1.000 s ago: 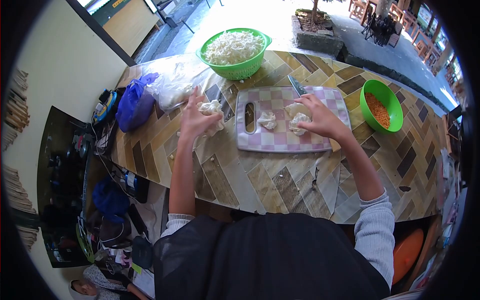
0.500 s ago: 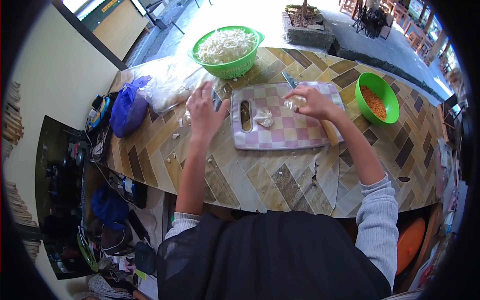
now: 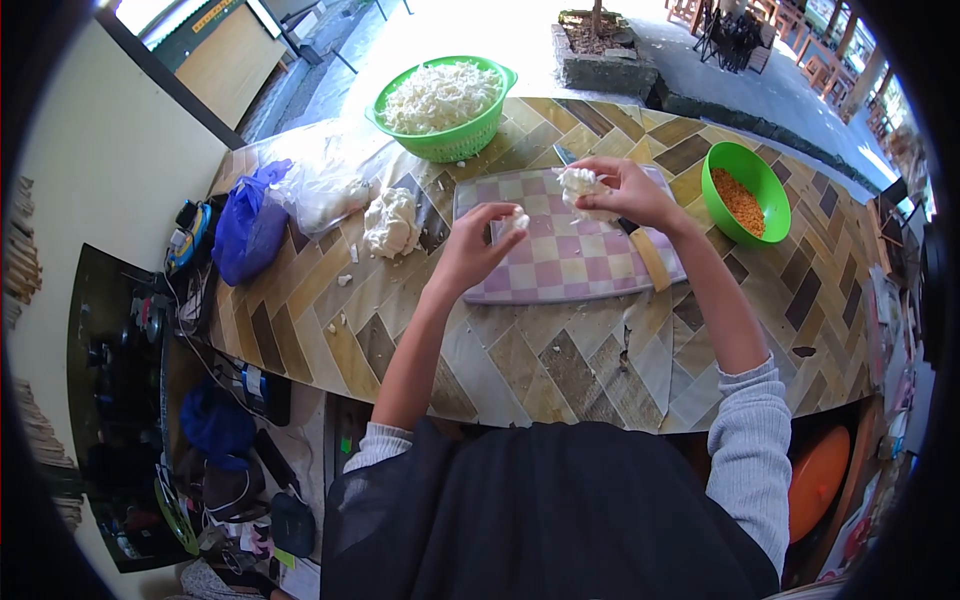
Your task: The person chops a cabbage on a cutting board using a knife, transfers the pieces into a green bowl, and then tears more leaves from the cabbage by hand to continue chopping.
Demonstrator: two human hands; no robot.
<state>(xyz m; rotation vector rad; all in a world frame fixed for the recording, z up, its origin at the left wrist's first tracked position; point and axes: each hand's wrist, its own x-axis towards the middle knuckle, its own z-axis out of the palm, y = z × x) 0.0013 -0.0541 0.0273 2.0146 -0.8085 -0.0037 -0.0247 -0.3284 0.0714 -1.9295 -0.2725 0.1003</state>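
My right hand (image 3: 632, 192) is closed on a white crumbly chunk (image 3: 583, 190), holding it over the far part of the pink-checked cutting board (image 3: 560, 262). Between the thumb and fingers of my left hand (image 3: 480, 243) is a smaller white piece (image 3: 517, 219), above the board's left side. A knife with a pale handle (image 3: 651, 262) lies across the board's right side, partly hidden under my right hand. Left of the board, a larger white crumbly lump (image 3: 391, 222) sits on the table, with small crumbs scattered around it.
A green colander (image 3: 462, 142) heaped with white shreds stands at the back. To the right is a green bowl (image 3: 776, 200) of orange bits. A blue plastic bag (image 3: 245, 232) and a clear bag (image 3: 325, 198) lie at the left of the patterned table (image 3: 500, 370).
My left hand has moved right from the large lump to the board and now holds a small white piece. The loose piece that lay on the board no longer shows there.
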